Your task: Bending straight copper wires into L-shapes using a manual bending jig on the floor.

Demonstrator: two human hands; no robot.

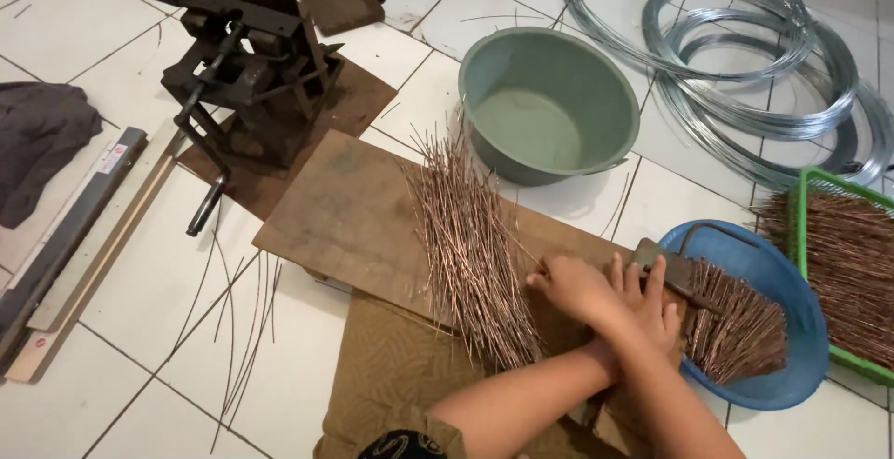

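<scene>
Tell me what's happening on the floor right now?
A person works with crossed arms over a wooden board on the tiled floor. One hand rests at the edge of a pile of thin copper-coloured rods; which hand it is cannot be told. The other hand presses a small metal tool at the rim of a blue bowl of short cut rods. An empty green basin and a black lever machine sit behind.

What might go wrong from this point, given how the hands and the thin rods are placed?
The left hand and right hand are crossed, so one may get in the other's way. The left hand's fingers touch the loose pile of thin rods, whose ends could prick them. That pile fans past the board toward the green basin, so rods might slide onto the tiles.
</scene>
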